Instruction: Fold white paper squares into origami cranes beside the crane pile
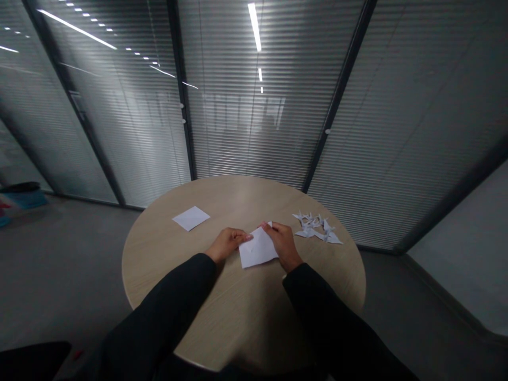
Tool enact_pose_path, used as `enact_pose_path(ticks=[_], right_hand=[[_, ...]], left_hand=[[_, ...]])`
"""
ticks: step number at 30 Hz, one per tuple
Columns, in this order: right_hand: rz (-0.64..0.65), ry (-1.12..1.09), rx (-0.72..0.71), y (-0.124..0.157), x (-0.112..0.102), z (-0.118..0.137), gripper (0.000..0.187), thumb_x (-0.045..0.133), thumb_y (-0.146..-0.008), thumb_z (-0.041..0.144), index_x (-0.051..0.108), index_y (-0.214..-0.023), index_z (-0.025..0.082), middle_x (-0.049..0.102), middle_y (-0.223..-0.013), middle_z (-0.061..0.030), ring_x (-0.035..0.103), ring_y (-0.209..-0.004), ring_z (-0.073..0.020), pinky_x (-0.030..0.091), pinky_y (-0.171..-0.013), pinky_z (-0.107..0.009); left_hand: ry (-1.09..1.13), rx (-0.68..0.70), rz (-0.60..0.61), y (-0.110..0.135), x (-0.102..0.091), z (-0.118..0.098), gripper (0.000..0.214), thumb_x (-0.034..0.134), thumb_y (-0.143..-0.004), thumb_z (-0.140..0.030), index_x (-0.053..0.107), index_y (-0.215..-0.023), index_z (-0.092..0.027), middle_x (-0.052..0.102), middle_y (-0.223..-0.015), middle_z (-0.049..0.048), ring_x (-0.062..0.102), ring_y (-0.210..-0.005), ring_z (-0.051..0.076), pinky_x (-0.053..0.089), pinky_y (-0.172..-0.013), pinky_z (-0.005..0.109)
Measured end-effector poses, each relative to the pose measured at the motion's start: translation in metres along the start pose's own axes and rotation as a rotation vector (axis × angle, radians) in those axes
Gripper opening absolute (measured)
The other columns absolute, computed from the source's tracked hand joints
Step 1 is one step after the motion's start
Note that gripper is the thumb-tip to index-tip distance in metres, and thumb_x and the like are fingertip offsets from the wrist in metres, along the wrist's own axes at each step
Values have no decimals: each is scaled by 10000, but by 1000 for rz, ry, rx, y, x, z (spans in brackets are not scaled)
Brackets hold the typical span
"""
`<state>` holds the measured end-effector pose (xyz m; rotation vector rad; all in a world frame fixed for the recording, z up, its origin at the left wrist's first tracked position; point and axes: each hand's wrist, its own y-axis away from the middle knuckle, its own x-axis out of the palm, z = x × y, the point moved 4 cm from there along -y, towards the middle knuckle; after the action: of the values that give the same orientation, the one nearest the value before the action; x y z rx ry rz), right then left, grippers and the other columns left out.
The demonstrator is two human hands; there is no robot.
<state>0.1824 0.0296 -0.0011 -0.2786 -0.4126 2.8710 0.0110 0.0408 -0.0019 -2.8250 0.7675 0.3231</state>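
Loosely curled hands (pixel 228 242) (pixel 284 241) on paper sheet (pixel 257 250)

A plain white sheet of paper (pixel 257 250), roughly square and slightly skewed, lies near the middle of the round wooden table (pixel 238 312), mostly flat, its far corner seemingly a little raised, any crease too small to tell

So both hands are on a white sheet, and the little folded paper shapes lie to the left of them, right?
Not quite: in the head view the folded shapes lie to the right, beside the right hand. Both hands, the left hand too, are on the sheet.
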Motion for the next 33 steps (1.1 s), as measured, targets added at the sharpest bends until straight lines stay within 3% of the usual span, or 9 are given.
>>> enact_pose_path(ticks=[6,11,15,19,22,26,30,33], right_hand=[[33,-72,56,0,1,-1,427,668,-673,559,694,-682,133,576,-533,-11,484,-481,-135,328,-451,-244],[81,-82,100,1,3,3,433,691,-639,557,713,-707,130,588,-533,-13,495,-480,-137,326,-445,-242],[216,-89,143,5,10,4,393,704,-634,525,704,-682,135,598,-545,-6,496,-478,-130,329,-450,-241],[280,-31,105,8,16,7,336,715,-644,480,671,-633,147,596,-553,5,510,-494,-127,336,-461,-234],[238,-53,74,6,15,8,315,732,-627,447,691,-734,153,655,-646,-16,574,-571,-152,398,-514,-245],[198,-142,26,2,15,3,402,761,-594,359,688,-933,156,719,-895,-73,653,-783,-196,486,-707,-297],[175,-134,44,-1,17,-10,365,738,-600,332,673,-909,147,721,-848,-71,657,-757,-207,503,-695,-311],[168,-58,-4,-1,18,-15,303,695,-652,326,673,-899,151,719,-824,-56,653,-735,-198,513,-682,-307]], left_hand=[[2,-127,29,4,4,3,550,572,-686,-699,553,-577,-159,568,-475,16,524,-433,137,381,-475,258],[-69,-76,55,5,-1,2,536,546,-731,-674,556,-582,-159,561,-492,11,531,-468,136,382,-502,256],[-118,33,125,5,-1,-3,444,608,-748,-576,664,-743,-136,577,-585,0,481,-539,115,331,-536,244],[13,-63,160,4,6,4,412,725,-671,-480,681,-867,-121,616,-643,12,476,-545,113,318,-530,239],[150,-99,60,1,4,11,385,741,-654,-459,673,-808,-113,628,-640,28,501,-544,119,334,-536,244],[255,-74,-146,-3,-10,14,385,743,-649,-449,640,-765,-96,607,-608,25,504,-510,111,342,-516,242],[294,-69,-227,-4,-15,11,344,758,-641,-392,608,-755,-105,563,-538,-8,490,-472,102,344,-489,233],[368,-83,-255,-4,-11,13,347,775,-627,-342,607,-826,-113,614,-588,11,535,-497,120,382,-507,240]])
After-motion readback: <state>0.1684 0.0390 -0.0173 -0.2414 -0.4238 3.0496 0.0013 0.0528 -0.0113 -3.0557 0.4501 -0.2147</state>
